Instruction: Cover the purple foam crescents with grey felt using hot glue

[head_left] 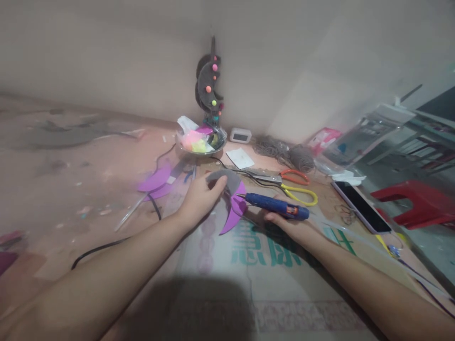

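Observation:
My left hand (199, 199) presses on a grey crescent-shaped foam piece (227, 179) that lies over a purple crescent piece (232, 215) on a sheet of cardboard (263, 279). Its fingers are curled over the grey piece's edge. My right hand (289, 226) grips a blue glue gun (277, 205), nozzle pointing left and touching the purple piece where the two crescents meet.
A black cord (106, 246) runs across the floor at the left. Orange scissors (295, 177) and yellow scissors (302, 194) lie behind the gun. A phone (360, 206), a bowl of coloured bits (201, 140), a crescent ornament (209, 85), more purple foam (158, 180) and a red stool (419, 201) stand around.

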Demonstrator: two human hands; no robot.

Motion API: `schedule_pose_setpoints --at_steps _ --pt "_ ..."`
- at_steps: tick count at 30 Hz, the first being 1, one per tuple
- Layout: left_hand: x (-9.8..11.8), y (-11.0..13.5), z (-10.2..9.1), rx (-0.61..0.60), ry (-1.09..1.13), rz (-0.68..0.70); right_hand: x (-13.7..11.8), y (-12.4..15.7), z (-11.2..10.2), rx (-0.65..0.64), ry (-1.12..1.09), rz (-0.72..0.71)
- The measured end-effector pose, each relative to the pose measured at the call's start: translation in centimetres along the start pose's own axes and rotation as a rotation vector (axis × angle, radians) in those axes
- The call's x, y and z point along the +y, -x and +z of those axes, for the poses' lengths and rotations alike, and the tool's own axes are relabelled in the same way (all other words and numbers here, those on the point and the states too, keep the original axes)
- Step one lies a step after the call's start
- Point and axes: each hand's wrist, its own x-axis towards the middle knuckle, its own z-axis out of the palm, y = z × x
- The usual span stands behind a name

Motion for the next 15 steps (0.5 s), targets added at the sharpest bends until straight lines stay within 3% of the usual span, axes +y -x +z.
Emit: schedule_pose_setpoints --at_steps 6,15 --pt "0.57 0.42 0.06 -0.001 -0.083 0.082 0.48 -0.19 0.2 -0.028 0.069 0.029" --pt "0.38 0.37 0.06 -0.014 -0.067 0.084 0.08 -0.09 -0.05 -0.062 0.065 0.054"
